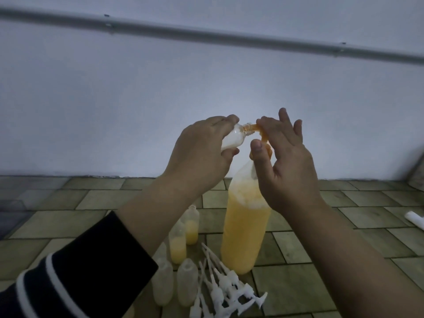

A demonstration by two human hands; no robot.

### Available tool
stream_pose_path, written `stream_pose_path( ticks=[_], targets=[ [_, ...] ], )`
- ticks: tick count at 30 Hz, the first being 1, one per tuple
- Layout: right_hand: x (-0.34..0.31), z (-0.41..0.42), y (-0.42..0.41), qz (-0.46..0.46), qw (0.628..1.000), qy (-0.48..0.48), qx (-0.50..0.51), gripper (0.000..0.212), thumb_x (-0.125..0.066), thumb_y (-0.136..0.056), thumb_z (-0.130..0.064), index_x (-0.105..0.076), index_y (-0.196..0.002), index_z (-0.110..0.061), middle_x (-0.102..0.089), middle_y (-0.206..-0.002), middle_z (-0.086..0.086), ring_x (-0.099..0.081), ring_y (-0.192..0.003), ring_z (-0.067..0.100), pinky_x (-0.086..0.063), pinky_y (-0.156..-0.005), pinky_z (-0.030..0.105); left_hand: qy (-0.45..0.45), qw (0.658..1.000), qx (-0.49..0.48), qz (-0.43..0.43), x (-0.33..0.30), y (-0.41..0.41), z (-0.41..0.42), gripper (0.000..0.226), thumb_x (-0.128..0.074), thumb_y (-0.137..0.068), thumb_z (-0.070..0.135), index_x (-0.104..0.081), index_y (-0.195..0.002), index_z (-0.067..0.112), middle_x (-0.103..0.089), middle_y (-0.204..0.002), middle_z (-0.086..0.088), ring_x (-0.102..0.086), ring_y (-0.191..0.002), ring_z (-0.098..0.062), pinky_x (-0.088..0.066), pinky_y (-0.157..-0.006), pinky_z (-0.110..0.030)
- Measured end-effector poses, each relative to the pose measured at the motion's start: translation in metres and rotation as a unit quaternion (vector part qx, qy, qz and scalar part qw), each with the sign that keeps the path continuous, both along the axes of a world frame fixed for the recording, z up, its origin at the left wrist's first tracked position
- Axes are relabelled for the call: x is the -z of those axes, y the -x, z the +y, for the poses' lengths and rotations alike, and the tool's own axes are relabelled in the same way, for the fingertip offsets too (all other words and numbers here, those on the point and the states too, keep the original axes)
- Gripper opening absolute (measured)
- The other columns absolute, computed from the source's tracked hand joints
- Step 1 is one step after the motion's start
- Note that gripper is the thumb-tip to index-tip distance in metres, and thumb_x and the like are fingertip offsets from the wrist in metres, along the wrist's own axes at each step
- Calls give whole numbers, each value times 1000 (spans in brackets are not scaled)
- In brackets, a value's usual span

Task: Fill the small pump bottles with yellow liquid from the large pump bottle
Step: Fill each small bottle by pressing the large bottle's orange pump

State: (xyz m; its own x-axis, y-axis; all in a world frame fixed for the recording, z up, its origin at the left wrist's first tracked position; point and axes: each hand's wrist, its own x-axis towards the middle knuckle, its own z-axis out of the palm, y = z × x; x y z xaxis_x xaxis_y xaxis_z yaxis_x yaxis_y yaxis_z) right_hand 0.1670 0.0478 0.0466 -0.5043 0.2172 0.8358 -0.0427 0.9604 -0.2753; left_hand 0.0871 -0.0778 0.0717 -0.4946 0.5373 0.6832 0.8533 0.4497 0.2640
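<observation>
The large pump bottle (244, 228) stands upright on the tiled surface, over half full of yellow liquid. My right hand (286, 161) rests on its orange pump head (263, 140), thumb under the collar, other fingers spread above. My left hand (202, 152) grips a small clear bottle (231, 140) tilted on its side, its open neck against the pump's spout. Two small bottles (184, 235) partly filled with yellow stand below, beside two empty ones (175, 281).
A pile of white pump tops (227, 292) with dip tubes lies at the front, right of the empty bottles. A white object (414, 220) lies at the right edge. A pale wall with a pipe (206, 34) rises behind the tiles.
</observation>
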Motion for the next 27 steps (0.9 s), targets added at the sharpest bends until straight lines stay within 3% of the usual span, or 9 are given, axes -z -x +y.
stream_pose_path(
  ticks=[7,15,21,27],
  targets=[
    [12,1,8,31,999,36,-2,53,-28,-96,-43,-55,-128,-10,-55,-134,4,-27,-140,11,-5,-116,18,-8,1000,4,-9,6,-1,3,51,-65,-86,24,-48,-135,20,-59,-128,4,-57,-109,-19,-41,-95,-32],
    [1,-1,1,3,1000,19,-11,62,-23,-93,-52,-55,-128,-12,-53,-136,2,-23,-141,9,-1,-115,14,-4,1000,0,-16,2,-1,-1,52,-64,-88,28,-46,-136,23,-56,-133,6,-55,-113,-16,-39,-98,-30],
    [11,-2,8,43,998,48,-4,54,-27,-95,-43,-55,-127,-9,-54,-135,4,-26,-140,12,-5,-116,17,-21,1000,6,-21,6,-4,2,51,-65,-86,26,-49,-134,22,-58,-131,5,-56,-111,-17,-39,-96,-29],
    [11,-2,7,21,999,44,-15,54,-27,-95,-43,-57,-123,-9,-57,-131,4,-28,-140,14,-6,-116,17,-1,1000,-1,-30,8,-5,0,51,-65,-86,27,-48,-134,23,-58,-129,5,-57,-109,-17,-40,-94,-28]
  ],
)
